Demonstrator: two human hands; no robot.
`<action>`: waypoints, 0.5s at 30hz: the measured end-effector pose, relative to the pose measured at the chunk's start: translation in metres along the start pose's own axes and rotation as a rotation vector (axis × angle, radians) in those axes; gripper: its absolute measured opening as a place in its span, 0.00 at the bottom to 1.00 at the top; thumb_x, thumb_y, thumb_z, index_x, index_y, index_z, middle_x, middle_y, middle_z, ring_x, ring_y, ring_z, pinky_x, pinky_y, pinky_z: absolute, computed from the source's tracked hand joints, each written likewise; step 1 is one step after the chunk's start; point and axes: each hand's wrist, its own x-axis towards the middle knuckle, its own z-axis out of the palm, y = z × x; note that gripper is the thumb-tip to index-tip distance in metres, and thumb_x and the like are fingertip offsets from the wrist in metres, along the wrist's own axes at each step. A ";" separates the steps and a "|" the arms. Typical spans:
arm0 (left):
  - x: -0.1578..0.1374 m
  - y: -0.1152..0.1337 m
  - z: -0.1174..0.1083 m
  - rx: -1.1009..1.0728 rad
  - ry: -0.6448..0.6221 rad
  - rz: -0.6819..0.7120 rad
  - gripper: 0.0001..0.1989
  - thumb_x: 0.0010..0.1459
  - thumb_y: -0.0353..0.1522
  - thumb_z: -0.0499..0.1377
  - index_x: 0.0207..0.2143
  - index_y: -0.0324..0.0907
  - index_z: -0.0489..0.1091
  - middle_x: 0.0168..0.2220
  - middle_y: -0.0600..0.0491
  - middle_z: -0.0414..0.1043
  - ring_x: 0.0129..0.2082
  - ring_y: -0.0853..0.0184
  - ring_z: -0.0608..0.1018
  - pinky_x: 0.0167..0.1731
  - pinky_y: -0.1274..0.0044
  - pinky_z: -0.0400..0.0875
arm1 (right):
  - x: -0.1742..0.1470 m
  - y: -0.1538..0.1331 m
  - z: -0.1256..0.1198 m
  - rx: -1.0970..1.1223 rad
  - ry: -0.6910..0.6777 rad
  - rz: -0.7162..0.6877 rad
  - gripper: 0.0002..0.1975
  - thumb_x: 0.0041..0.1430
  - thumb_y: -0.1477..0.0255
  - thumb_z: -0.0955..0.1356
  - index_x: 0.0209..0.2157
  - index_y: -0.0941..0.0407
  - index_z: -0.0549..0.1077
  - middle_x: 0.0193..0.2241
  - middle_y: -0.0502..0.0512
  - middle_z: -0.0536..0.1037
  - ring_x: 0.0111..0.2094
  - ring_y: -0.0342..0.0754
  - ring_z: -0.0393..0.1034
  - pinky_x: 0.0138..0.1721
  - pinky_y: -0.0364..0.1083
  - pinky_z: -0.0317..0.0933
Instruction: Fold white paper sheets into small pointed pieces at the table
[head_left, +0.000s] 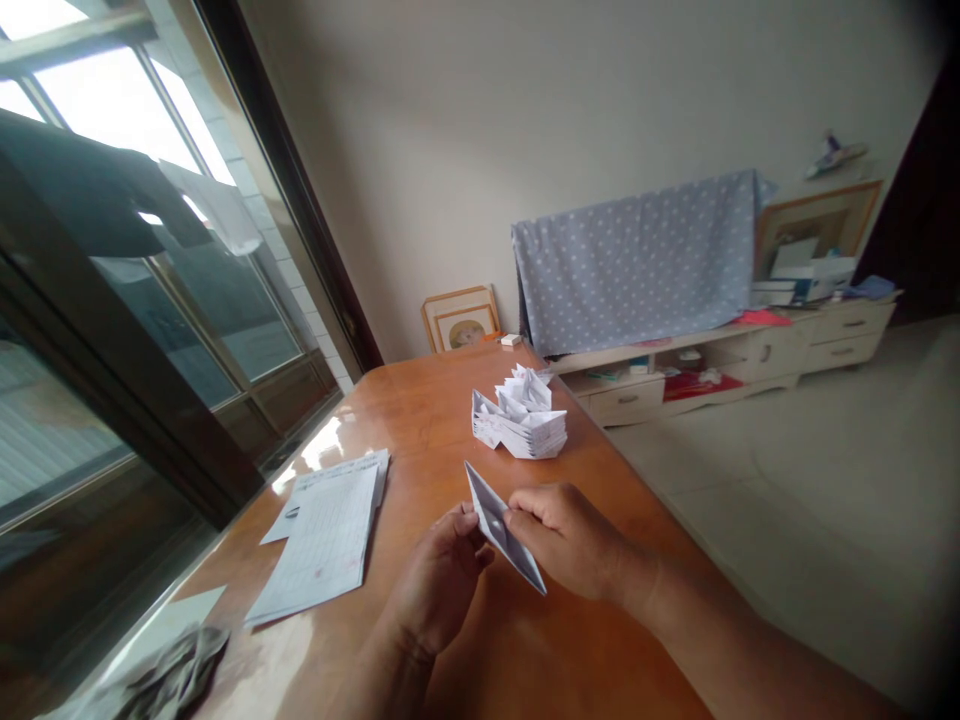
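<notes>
A folded white paper boat (517, 552) is held up over the wooden table, tilted, with its long opening facing me. My left hand (444, 570) pinches its left side between thumb and fingers. On the other side my right hand (566, 535) grips the paper, the thumb at the opening and the other fingers curled behind. Just beyond the hands stands a cluster of folded paper boats (525, 420), several nested tightly into one another. To the left lies a stack of lined paper sheets (322, 540) with some writing on the upper ones.
The wooden table (420, 400) runs away from me toward the wall. A grey cloth (176, 670) lies at its near left corner. At the far end sit a small white box (511, 340) and framed pictures (461, 320). A low white cabinet (780, 350) stands right.
</notes>
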 end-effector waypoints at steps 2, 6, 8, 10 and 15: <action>0.000 0.000 0.000 -0.034 -0.003 -0.012 0.08 0.65 0.33 0.56 0.34 0.42 0.74 0.37 0.52 0.73 0.39 0.66 0.72 0.42 0.74 0.64 | -0.001 -0.002 0.000 -0.008 -0.006 -0.011 0.17 0.67 0.71 0.61 0.22 0.56 0.63 0.21 0.46 0.69 0.24 0.41 0.63 0.26 0.41 0.51; -0.001 0.001 0.001 -0.051 -0.012 -0.009 0.09 0.64 0.33 0.57 0.34 0.41 0.75 0.37 0.51 0.74 0.40 0.64 0.73 0.45 0.72 0.65 | -0.003 -0.005 0.001 0.029 -0.007 -0.019 0.17 0.68 0.71 0.61 0.23 0.56 0.65 0.22 0.47 0.71 0.25 0.41 0.65 0.26 0.41 0.52; -0.001 0.002 0.001 -0.042 -0.017 -0.008 0.09 0.64 0.33 0.56 0.33 0.41 0.75 0.37 0.51 0.75 0.39 0.64 0.73 0.45 0.71 0.66 | -0.003 -0.005 0.002 0.061 -0.003 -0.010 0.17 0.68 0.71 0.61 0.24 0.56 0.67 0.23 0.47 0.72 0.25 0.41 0.66 0.27 0.41 0.52; 0.000 0.002 0.001 -0.032 -0.022 -0.005 0.10 0.64 0.32 0.56 0.34 0.41 0.76 0.37 0.51 0.75 0.38 0.65 0.73 0.46 0.71 0.66 | -0.002 -0.005 0.003 0.083 0.009 0.004 0.17 0.69 0.70 0.60 0.24 0.56 0.67 0.23 0.47 0.72 0.25 0.41 0.66 0.27 0.41 0.53; 0.002 0.002 0.000 -0.022 -0.023 0.012 0.09 0.63 0.31 0.55 0.34 0.40 0.75 0.37 0.51 0.74 0.40 0.65 0.72 0.47 0.73 0.64 | -0.002 -0.003 0.006 0.108 0.014 0.029 0.18 0.70 0.67 0.61 0.24 0.56 0.64 0.22 0.46 0.68 0.25 0.41 0.63 0.26 0.42 0.51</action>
